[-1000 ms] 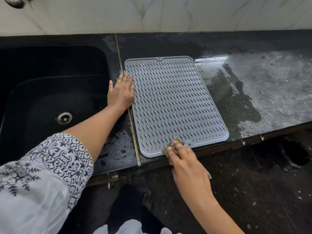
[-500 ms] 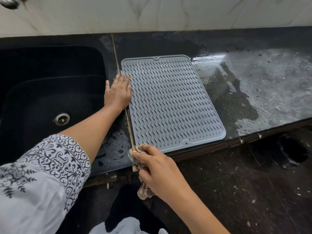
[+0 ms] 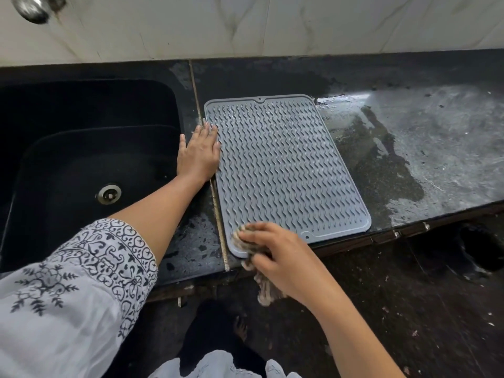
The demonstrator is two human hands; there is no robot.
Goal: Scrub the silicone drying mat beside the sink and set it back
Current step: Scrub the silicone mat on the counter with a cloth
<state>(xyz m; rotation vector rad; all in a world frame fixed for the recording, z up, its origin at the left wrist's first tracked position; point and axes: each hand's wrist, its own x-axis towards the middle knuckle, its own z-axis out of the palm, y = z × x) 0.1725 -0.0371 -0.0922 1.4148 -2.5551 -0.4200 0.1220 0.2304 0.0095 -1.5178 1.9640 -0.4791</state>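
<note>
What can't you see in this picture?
All in the head view:
- Tap: cut off by the top edge and blurred.
- Cloth: mostly hidden under the right hand, blurred.
- Mat left edge: partly under the left hand.
- Sink: cut off at the left.

Place: home kitchen.
Basin: black sink (image 3: pixel 90 165) with metal drain (image 3: pixel 109 194), set into dark stone bench (image 3: pixel 409 148).
Wall: pale marbled tiles (image 3: pixel 272 25) behind.
Fitting: blurred tap (image 3: pixel 31 8) above sink.
Surface: wet patches on bench.
</note>
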